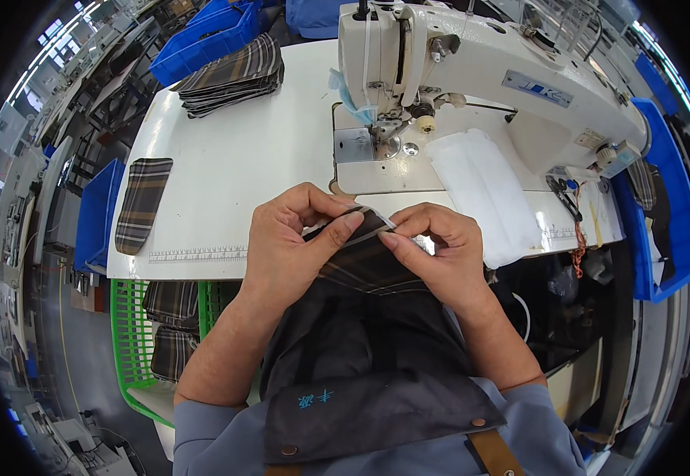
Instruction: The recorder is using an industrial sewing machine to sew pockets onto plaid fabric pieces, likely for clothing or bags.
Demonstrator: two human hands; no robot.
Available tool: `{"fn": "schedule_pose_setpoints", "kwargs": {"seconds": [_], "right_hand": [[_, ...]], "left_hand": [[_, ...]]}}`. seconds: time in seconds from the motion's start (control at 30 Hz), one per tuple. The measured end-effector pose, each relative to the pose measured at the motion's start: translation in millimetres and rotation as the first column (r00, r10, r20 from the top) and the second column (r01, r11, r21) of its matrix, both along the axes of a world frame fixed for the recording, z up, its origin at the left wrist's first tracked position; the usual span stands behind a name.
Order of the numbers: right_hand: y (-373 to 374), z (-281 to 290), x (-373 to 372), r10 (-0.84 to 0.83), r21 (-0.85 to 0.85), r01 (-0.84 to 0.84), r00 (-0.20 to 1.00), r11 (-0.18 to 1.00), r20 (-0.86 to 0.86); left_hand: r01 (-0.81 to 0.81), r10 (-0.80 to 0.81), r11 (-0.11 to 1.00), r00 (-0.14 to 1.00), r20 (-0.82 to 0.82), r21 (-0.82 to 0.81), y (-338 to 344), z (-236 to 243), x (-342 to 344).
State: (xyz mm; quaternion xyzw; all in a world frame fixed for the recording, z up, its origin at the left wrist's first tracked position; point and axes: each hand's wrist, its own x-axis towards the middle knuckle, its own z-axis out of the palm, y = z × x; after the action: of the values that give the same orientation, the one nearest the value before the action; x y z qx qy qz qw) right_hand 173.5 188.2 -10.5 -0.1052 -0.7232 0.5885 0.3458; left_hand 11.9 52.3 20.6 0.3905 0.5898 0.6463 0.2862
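Observation:
Between my two hands, just in front of the table edge, is a dark plaid fabric piece (373,263) with a pale strip along its upper edge. My left hand (301,234) pinches that edge between thumb and forefinger. A short way to the right, my right hand (436,246) pinches the same edge near a corner. The lower part of the fabric hangs over my dark apron. Beyond my hands stands a white sewing machine (472,63), its presser foot and needle plate (355,145) at the left end. A light blue strip hangs by the needle.
A stack of plaid pieces (238,75) lies at the back left, a single plaid piece (145,202) at the left edge. White cloth (488,194) and thread snips (565,197) lie right. Blue bins (101,214) flank the table; a green basket (132,349) holds more pieces below.

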Motion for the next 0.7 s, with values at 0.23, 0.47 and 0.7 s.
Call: {"fn": "schedule_pose_setpoints", "kwargs": {"seconds": [0.23,0.47,0.7], "right_hand": [[0.2,-0.6,-1.3,0.002,-0.018,-0.001,1.000,1.000,0.022],[-1.2,3.3,-2.6,0.017,-0.027,-0.017,0.999,1.000,0.032],[1.1,1.4,-4.8,0.031,-0.004,-0.031,0.999,1.000,0.010]], "left_hand": [[-0.074,0.075,0.997,0.995,-0.067,0.014,-3.2,-2.6,2.4],[-0.129,0.141,0.989,0.965,-0.223,0.071,-5.3,-1.0,4.6],[-0.135,0.143,0.989,0.963,-0.226,0.054,-5.8,-1.8,2.0]]}}
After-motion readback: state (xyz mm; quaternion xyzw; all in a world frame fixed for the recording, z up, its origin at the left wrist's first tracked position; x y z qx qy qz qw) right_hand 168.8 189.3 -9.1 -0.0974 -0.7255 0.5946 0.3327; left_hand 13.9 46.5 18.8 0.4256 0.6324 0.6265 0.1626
